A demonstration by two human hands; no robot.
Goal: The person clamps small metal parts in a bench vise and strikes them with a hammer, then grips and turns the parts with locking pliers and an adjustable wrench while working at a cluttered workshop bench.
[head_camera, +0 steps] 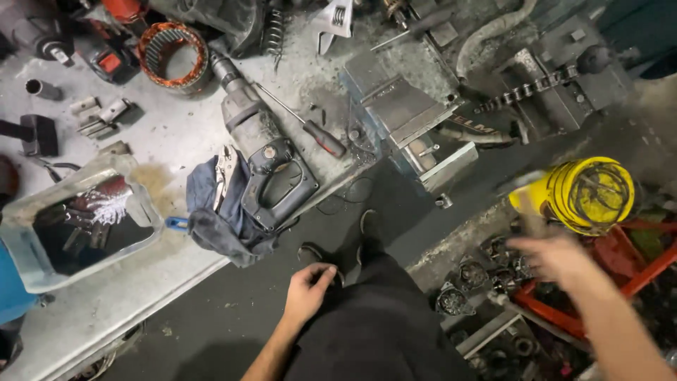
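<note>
1. Your left hand (308,286) rests on your dark trousers (374,324), fingers loosely curled, grasping nothing.
2. Your right hand (553,255) is blurred, near the yellow spool (589,194); grip: can't tell.
3. Drill (264,159) lies on the desk (176,134) beside a rag (211,226), untouched; no work on it begun.

From my feed, no packages, signs or screens, one dark strip with pale lettering (471,121) beside the metal vise (405,113), partly hidden
</note>
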